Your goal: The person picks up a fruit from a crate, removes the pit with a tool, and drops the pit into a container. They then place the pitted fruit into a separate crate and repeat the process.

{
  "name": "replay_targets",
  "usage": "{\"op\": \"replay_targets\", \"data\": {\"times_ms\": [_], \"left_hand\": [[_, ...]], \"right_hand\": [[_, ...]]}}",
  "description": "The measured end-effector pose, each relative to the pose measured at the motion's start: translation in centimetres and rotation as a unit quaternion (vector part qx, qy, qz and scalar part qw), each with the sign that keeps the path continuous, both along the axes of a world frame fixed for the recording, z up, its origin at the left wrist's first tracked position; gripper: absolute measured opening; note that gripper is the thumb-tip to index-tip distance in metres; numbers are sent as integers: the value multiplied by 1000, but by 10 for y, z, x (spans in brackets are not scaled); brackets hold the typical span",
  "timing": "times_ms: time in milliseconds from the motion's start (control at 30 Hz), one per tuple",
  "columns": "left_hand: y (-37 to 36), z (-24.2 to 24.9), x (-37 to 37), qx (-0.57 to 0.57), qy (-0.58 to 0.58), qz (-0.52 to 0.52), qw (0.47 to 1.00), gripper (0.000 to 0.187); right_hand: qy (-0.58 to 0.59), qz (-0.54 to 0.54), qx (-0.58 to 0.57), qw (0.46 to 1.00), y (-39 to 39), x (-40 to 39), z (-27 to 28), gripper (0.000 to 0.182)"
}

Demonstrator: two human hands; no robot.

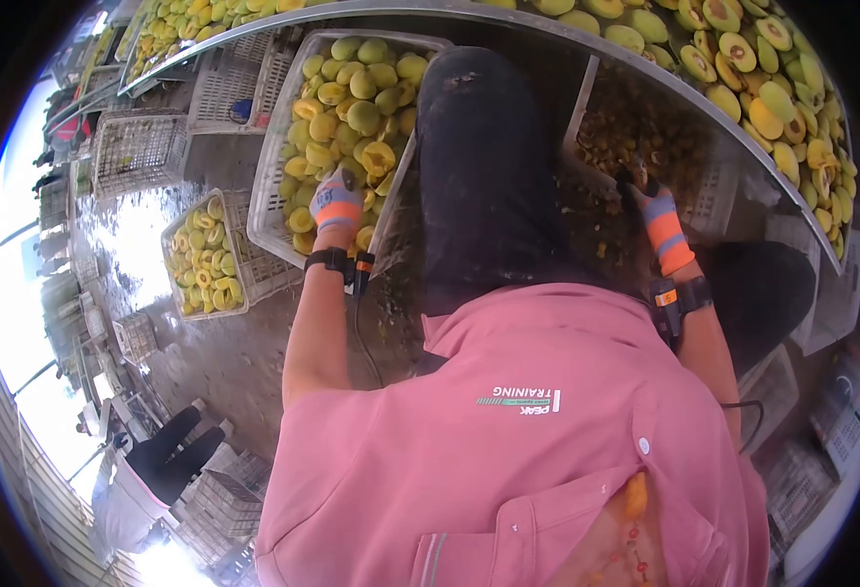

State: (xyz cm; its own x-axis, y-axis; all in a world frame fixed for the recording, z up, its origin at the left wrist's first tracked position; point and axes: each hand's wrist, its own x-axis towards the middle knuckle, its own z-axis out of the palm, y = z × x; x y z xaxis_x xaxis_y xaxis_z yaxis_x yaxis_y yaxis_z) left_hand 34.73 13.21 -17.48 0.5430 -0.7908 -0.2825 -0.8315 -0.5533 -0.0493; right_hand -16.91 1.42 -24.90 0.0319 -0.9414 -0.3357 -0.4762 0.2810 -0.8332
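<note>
My left hand (337, 203), in a grey and orange glove with a dark fingertip, is bent over the near part of a pale crate (271, 201) full of yellow-green fruit (366, 115). Its fingers look curled in, and whatever lies under them is hidden. A fruit with an orange open face (379, 158) lies just beyond that hand. To the right, my right hand (653, 207), in a similar glove with dark fingers, is closed around a thin tool (640, 168), mostly hidden by the fingers. Below it sits a bin of brown pits or scraps (645, 127).
A metal-rimmed table (537, 22) heaped with halved fruit (733, 54) curves across the front. At left stand another fruit crate (205, 259) and slatted crates (139, 152) on a wet floor. Another person (136, 489) is at lower left. Cables hang from my wristbands.
</note>
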Motion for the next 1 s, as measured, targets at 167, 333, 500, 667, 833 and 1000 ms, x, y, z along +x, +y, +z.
{"op": "replay_targets", "data": {"times_ms": [167,333,500,667,833,1000], "left_hand": [[-40,-23,-16,23,43,37,998,44],[-42,-27,-17,54,44,71,995,45],[-43,-11,-21,82,55,81,992,46],[-6,-10,3,-94,110,144,979,51],[15,16,5,-353,456,393,716,32],[-20,70,-56,-363,717,235,546,23]], "right_hand": [[87,13,8,996,0,0,-10,49],[-46,5,42,998,2,14,16,49],[-47,3,39,998,2,22,23,43],[-68,-19,48,996,-2,17,32,40],[-59,20,20,998,-3,26,41,35],[-141,52,-67,986,12,58,124,25]]}}
